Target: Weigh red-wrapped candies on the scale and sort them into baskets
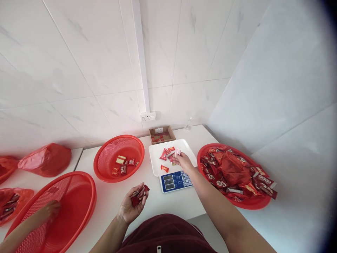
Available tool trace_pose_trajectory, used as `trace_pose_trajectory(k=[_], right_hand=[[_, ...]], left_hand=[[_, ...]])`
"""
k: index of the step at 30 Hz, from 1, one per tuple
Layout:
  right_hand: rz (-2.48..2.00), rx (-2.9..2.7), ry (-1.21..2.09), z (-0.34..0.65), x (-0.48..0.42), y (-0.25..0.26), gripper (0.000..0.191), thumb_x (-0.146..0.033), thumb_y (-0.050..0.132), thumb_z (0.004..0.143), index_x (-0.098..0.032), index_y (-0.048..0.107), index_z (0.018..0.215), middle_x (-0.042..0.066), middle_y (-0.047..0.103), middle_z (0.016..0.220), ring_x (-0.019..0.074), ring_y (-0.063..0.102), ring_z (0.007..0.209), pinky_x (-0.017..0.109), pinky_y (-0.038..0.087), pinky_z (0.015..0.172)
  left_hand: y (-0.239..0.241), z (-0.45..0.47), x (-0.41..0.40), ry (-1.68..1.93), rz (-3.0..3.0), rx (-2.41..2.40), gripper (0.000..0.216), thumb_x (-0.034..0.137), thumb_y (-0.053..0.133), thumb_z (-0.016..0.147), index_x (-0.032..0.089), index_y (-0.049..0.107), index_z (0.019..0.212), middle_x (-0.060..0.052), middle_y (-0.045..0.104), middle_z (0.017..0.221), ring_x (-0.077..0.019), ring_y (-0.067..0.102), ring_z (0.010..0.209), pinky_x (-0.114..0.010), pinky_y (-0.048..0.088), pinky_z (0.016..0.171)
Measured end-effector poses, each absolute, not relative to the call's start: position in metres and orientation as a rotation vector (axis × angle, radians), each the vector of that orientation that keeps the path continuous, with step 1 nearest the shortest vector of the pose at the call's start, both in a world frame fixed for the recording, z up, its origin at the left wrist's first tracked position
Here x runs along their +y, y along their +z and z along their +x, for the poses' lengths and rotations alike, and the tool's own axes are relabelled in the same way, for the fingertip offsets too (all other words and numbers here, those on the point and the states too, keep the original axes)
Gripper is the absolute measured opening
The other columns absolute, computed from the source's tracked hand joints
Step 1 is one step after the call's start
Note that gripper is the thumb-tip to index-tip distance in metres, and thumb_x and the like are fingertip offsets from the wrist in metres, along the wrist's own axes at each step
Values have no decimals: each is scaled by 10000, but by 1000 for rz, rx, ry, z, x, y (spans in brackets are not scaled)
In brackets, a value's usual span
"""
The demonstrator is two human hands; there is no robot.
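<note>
My left hand [131, 205] is palm up over the white table, fingers curled round a few red-wrapped candies [139, 194]. My right hand [182, 160] reaches over the white tray of the scale [158, 168], its fingers pinched on a small wrapped candy [178, 151]. Several red candies [165, 154] lie on the scale tray. The scale's blue keypad [176, 181] faces me.
A red basket [104, 168] with a few candies stands left of the scale; a red basket [263, 203] heaped with candies stands right. Another person's hand [50, 211] rests in a large red basket [89, 189] at the left. Red bags [46, 160], a cardboard box [162, 134], a bottle [188, 123].
</note>
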State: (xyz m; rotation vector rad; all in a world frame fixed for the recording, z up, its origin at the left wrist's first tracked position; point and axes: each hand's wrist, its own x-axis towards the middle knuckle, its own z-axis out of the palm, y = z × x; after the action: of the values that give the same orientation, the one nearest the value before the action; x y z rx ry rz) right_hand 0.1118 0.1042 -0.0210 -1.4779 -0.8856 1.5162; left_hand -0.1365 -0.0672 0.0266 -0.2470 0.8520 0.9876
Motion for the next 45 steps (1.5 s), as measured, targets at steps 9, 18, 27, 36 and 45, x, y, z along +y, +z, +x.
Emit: trace_pose_trajectory(k=[9,18,27,36,45], right_hand=[[-1715,-914,1325,162,92,-25,60,-200,571,715,-184,532,673,24,624,700,104,573,567,199,460,506],[-1136,-748,1778,136,36,-3,327,-244,711,600,-239,558,890,7,640,987,171,630,884,266,519,696],[-972,-572,1950,120,6,9,265,-230,762,603,-211,559,773,-59,578,663,70,581,627,196,476,622],[-1095,-410,1841,167,-26,-10,274,-223,787,583,-217,596,779,-58,578,670,58,564,620,173,465,617],[-1221,-331,1546,231,-23,-17,232,-253,770,574,-225,605,735,-50,584,653,72,556,596,182,465,541]], left_hand=[[26,-130,-69,972,-265,896,161,170,542,820,130,677,899,-89,718,811,-181,684,714,-228,547,568],[41,-106,-41,883,-159,787,250,319,467,879,133,633,868,-101,694,835,-209,678,779,-297,550,632],[45,-77,18,939,5,891,193,218,467,876,71,586,911,-106,667,797,-173,656,826,-285,548,755],[35,-47,76,896,135,1049,223,245,618,795,116,565,969,-54,636,732,-128,625,620,-273,572,609],[37,-76,6,824,77,1063,338,30,542,801,144,545,1119,-72,667,812,-119,666,686,-193,552,609]])
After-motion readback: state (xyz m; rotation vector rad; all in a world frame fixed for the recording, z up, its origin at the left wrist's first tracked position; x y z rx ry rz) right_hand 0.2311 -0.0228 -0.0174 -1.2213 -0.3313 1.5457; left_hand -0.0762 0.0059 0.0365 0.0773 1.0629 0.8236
